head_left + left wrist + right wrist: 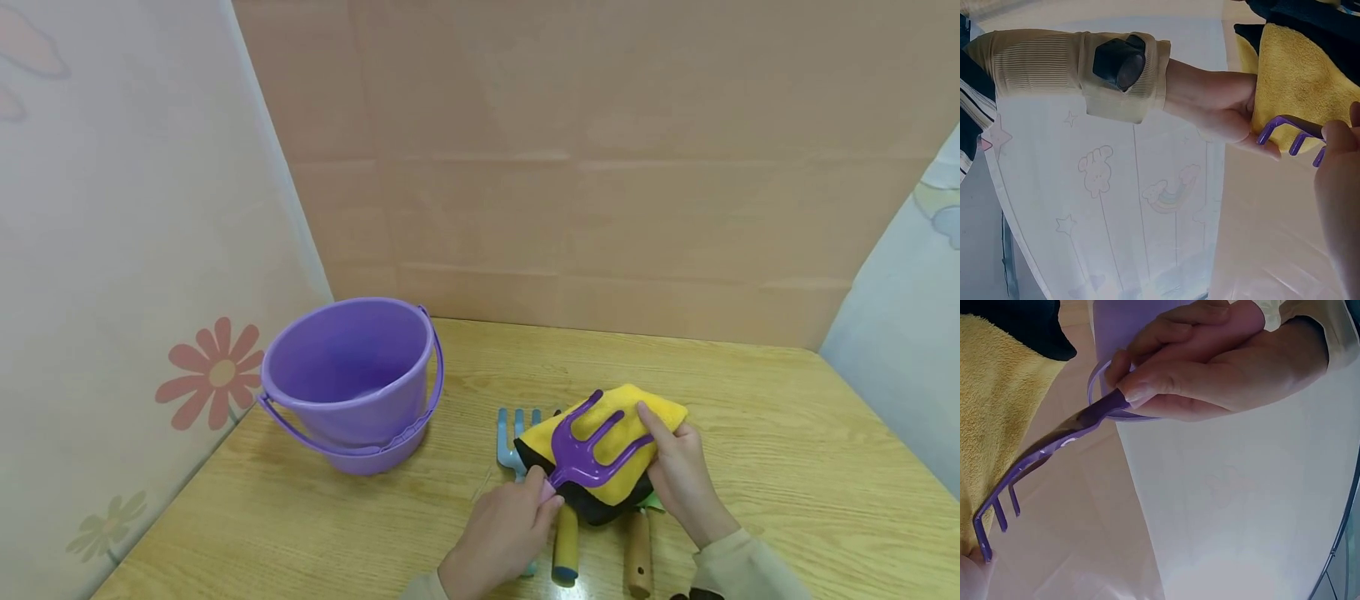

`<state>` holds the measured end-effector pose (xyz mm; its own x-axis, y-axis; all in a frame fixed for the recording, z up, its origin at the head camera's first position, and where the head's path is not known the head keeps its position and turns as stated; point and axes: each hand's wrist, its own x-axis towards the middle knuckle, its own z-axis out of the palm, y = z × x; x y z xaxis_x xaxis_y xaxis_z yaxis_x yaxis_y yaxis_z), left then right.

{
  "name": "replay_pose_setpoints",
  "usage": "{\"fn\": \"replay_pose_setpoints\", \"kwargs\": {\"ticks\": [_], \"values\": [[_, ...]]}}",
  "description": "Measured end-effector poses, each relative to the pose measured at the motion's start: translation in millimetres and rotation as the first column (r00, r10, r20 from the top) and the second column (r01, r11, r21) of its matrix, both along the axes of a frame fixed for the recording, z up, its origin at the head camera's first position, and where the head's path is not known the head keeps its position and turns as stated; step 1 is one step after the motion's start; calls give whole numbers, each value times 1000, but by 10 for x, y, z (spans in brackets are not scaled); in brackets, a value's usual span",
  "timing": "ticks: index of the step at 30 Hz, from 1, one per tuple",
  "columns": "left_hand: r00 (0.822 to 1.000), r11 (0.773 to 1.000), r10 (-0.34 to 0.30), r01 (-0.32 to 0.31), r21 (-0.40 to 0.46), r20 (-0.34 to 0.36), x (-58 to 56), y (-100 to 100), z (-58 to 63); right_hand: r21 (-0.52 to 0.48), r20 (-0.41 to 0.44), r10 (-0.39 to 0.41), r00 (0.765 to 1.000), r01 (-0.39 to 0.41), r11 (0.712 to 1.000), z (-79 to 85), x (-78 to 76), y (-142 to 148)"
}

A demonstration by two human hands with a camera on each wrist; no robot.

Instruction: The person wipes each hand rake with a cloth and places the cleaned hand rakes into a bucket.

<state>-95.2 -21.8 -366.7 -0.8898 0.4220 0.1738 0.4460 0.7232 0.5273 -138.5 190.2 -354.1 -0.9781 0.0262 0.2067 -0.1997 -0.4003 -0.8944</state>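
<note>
My left hand (pixel 501 533) grips the pink handle (pixel 1219 337) of a purple hand rake (pixel 579 463). Its three curved tines point away and lie over a folded yellow and black cloth (pixel 633 402). At the cloth's right side my right hand (pixel 681 475) holds it, thumb on top and fingers behind. In the left wrist view, the cloth (pixel 1310 72) hangs from that hand, with the tines just in front of its yellow side. Both are raised over several tools on the table.
A purple bucket (pixel 352 400) with its handle lowered stands at the left. Under the cloth lie a light blue rake (pixel 510 454), a yellow-handled tool (pixel 566 542) and a wooden-handled tool (pixel 638 550). The wood-grain table (pixel 787 433) meets a wall at the back.
</note>
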Motion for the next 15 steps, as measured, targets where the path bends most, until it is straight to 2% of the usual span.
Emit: {"fn": "replay_pose_setpoints", "kwargs": {"ticks": [10, 15], "values": [[999, 997, 28, -31, 76, 47, -7, -47, 18, -12, 11, 2, 1000, -2, 1000, -20, -15, 2], [997, 995, 53, -58, 83, 62, -15, -69, 44, -13, 32, -6, 999, 7, 1000, -25, -13, 5]]}}
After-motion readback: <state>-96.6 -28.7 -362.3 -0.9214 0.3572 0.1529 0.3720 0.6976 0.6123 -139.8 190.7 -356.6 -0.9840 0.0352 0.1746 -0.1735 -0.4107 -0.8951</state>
